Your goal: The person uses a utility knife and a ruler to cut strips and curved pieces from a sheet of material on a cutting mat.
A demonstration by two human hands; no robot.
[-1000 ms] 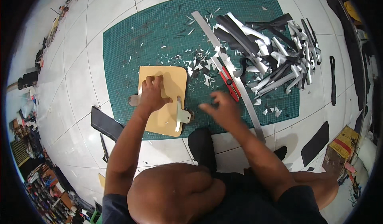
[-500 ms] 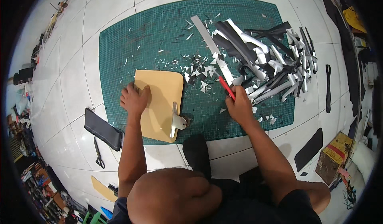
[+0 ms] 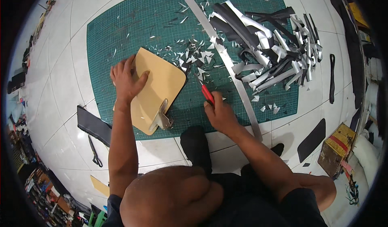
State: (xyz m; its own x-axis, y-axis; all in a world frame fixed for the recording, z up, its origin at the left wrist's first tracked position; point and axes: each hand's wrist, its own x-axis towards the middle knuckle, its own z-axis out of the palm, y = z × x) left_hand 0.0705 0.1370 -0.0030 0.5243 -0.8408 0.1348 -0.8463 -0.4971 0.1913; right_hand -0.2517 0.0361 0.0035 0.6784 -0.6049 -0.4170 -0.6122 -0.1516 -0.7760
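Note:
My left hand [image 3: 128, 79] grips the left edge of a tan board [image 3: 155, 87], thumb on its face and fingers along the edge. The board lies tilted on a green cutting mat [image 3: 109, 37]. A silver bulldog clip [image 3: 160, 117] is clamped on its near right edge, over a dark layer beneath. My right hand [image 3: 223, 114] is closed around a red craft knife [image 3: 207, 94], its blade pointing up and left towards the board. Just right of the knife, a long steel ruler [image 3: 239, 83] lies across the mat.
Triangular black and white scraps [image 3: 198, 57] scatter mid-mat. Curled strips [image 3: 258, 37] pile up at the right. Scissors [image 3: 95, 152] and a dark panel [image 3: 93, 124] lie left on the tiles; a black rounded piece [image 3: 312, 140] and yellow box [image 3: 336, 146] stand right.
The tan board has turned clockwise under my left hand. My right hand has moved left with the knife, away from the ruler. The ruler's near end now shows past the mat's edge.

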